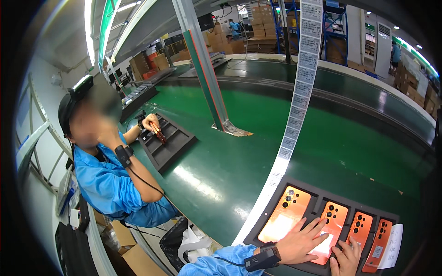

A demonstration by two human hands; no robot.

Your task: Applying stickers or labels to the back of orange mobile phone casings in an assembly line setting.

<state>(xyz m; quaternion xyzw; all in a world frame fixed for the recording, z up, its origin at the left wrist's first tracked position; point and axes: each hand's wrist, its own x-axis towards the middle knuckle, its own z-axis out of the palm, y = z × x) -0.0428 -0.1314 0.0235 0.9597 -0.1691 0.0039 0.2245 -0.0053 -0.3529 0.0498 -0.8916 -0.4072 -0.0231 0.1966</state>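
Observation:
Several orange phones lie back-up in the slots of a black foam tray (pixel 314 202). My left hand (pixel 299 243) rests with spread fingers across the second phone (pixel 335 212), where a pale patch shows under the fingertips. Beside the lower part of that phone is my right hand (pixel 348 258), fingers apart and slightly bent, near the third phone (pixel 361 226). Left of them is the first phone (pixel 287 209), bright with glare. The narrow fourth phone (pixel 378 244) bears a small white label. A white paper with handwriting (pixel 391 246) sits at the tray's right edge.
A long strip of grey-printed labels (pixel 304 76) hangs down to the green bench (pixel 216 165), left of the tray. A metal post (pixel 205 73) stands on the bench. At left, a co-worker in blue (pixel 110 184) holds orange-brown pieces over another black tray (pixel 172 147).

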